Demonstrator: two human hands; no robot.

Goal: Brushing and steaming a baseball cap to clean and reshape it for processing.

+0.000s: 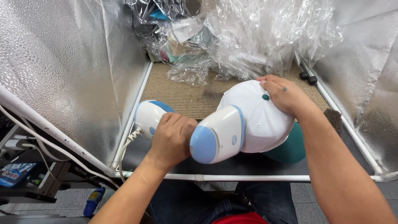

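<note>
My left hand [173, 139] is closed round the handle of the one white-and-blue handheld steamer [215, 135], its head pressed to the one white cap [257, 116] so it meets the cloth. My right hand [284, 96] lies spread, fingers curled over the crown, steadying the cap on the bench [182, 93]; crumpled clear plastic wrap [248, 37] sits behind.

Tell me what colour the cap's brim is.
Dark teal green, showing beneath the white cap crown in the head view.
</note>
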